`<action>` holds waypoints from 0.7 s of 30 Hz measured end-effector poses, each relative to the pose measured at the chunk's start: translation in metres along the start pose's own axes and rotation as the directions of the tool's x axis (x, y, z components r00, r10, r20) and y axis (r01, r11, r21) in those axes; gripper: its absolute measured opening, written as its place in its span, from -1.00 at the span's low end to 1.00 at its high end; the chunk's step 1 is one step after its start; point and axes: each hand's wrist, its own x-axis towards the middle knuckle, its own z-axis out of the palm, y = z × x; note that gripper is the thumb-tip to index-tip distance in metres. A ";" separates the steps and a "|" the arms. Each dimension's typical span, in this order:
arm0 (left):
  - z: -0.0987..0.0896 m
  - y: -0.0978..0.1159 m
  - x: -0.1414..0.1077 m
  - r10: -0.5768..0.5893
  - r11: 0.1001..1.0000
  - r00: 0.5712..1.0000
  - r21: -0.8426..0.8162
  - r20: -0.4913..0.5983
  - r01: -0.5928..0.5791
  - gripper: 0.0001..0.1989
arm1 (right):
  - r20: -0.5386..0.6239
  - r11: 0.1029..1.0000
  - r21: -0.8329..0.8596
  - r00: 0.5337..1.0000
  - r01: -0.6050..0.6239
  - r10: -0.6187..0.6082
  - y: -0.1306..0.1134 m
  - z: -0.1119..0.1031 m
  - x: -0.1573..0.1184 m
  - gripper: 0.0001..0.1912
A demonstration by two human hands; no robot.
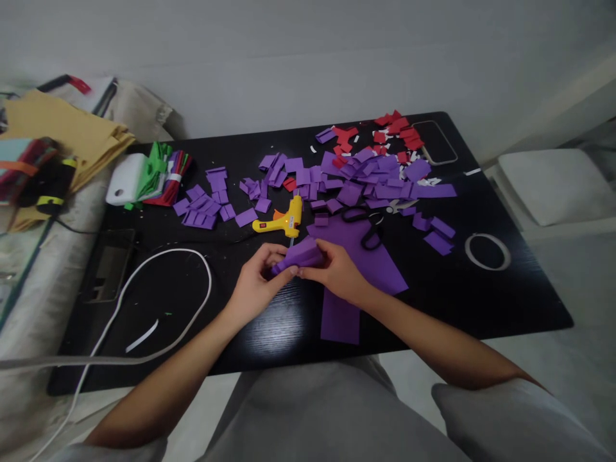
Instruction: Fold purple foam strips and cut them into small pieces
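Between both hands is a folded piece of purple paper [304, 253], raised above the table near its front middle. My left hand [262, 273] grips its left end, thumb on the near side. My right hand [337, 266] pinches its right end with thumb and fingers. Just beyond them lies a yellow glue gun [282, 221]. Flat purple sheets [356, 247] lie to the right, partly under my right hand, with black-handled scissors [370, 224] on top. Many small folded purple pieces [375, 173] are heaped behind these.
Red scraps [399, 128] lie at the back right of the black table [433, 301]. A tape ring [487, 251] is on the right. Bundled coloured strips [163, 176] sit at the back left. A white cable [209, 276] loops across the left side. A stool [553, 183] stands beyond.
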 end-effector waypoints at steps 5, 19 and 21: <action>-0.006 -0.003 0.003 0.026 0.992 1.000 0.122 -0.017 -0.023 -0.82 | 0.023 0.994 -0.113 1.000 0.011 -0.008 0.001 -0.001 0.001 -0.60; -0.006 0.006 0.001 0.167 0.971 0.985 0.182 -0.046 -0.156 -0.92 | 0.037 0.991 -0.038 0.991 0.126 -0.125 -0.007 -0.004 -0.001 -0.90; -0.007 0.007 0.000 0.182 0.961 0.982 0.220 -0.040 -0.169 -0.93 | 0.077 0.996 0.003 0.993 0.084 -0.084 -0.010 -0.005 -0.002 -0.89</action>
